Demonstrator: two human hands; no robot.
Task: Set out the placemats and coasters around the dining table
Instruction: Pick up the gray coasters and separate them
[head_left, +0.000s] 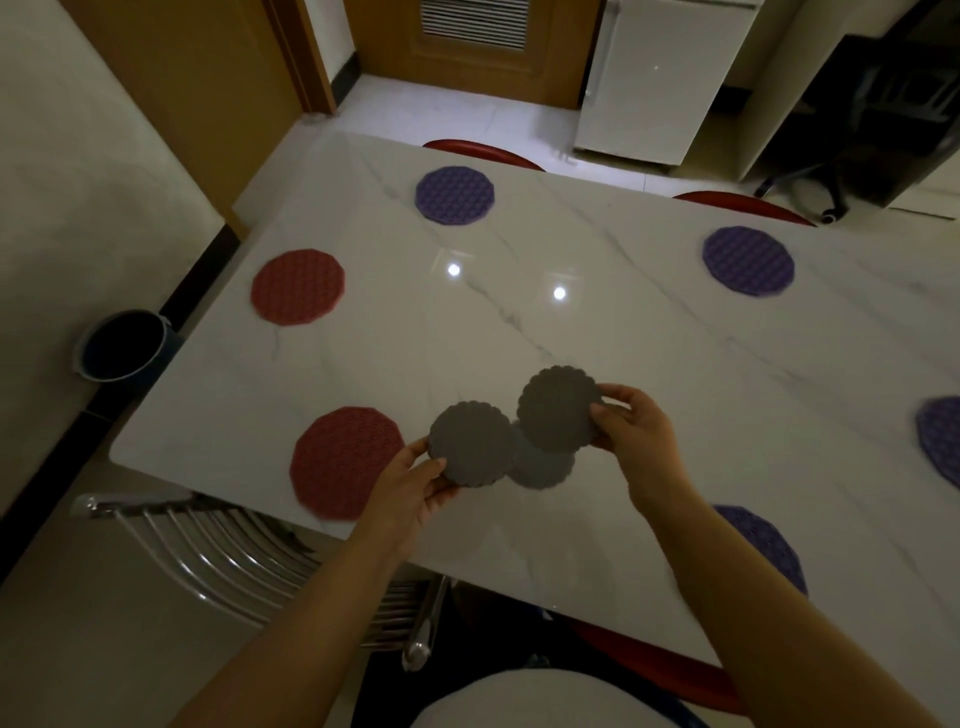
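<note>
Round placemats lie around the white marble table (519, 322): two red ones (297, 287) (343, 462) on the left, and purple ones at the far side (454, 195) (748, 261), the right edge (940, 441) and the near edge (763, 545). My left hand (415, 483) grips a stack of grey scalloped coasters (470, 444) above the near part of the table. My right hand (634, 426) pinches a single grey coaster (557, 409) by its right rim. A third grey coaster (540, 467) shows between and below them; whether it lies on the table or is held is unclear.
A chrome chair back (223, 551) stands at the near left corner. Red chair seats (483, 153) (737, 205) sit along the far side, another (649, 670) below me. A dark bucket (124, 345) is on the floor at left. A white cabinet (660, 78) stands behind.
</note>
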